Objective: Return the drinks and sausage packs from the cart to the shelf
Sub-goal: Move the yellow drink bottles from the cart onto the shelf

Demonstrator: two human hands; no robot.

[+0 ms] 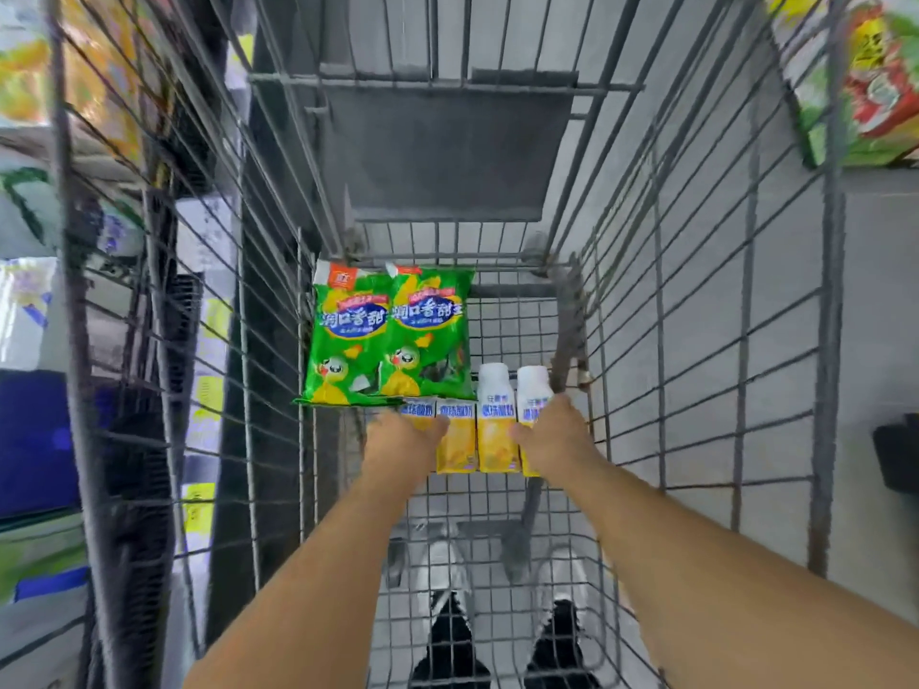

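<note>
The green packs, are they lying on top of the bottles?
No, both green packs lie flat on the cart floor beyond the bottles.

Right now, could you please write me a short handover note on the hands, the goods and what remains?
Left hand: down in the grey wire cart, on the leftmost of four yellow drink bottles with white caps; grip hidden.
Right hand: on the rightmost bottle; fingers hidden too.
Goods: the bottles lie side by side on the cart floor, with two green sausage packs beyond them, overlapping the two left bottles' tops.
Done: nothing shows as shelved yet.
Left: lift out all four bottles and both packs, then return them to the shelf.
</note>
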